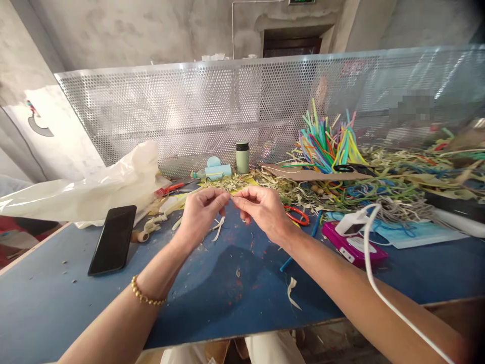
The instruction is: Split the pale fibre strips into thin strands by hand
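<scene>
My left hand (204, 210) and my right hand (261, 208) meet above the middle of the blue table. Thumb and forefinger are pinched on each hand, and the fingertips almost touch. Whatever lies between them is too small to make out. A pale dried strip (219, 228) lies on the table just below my left hand. Beyond the hands spreads a heap of shredded husk-like strips (242, 181). An orange-red ring (297, 216) lies to the right of my right hand, beside a thin blue stick (315, 225).
A black phone (112, 240) and a plastic sheet (125, 182) are at left. Right are a magenta power socket (354, 245) with a white cable (368, 268), a blue face mask (417, 233) and colourful pipe cleaners (329, 144). A green bottle (242, 157) stands before the perforated metal screen (182, 111).
</scene>
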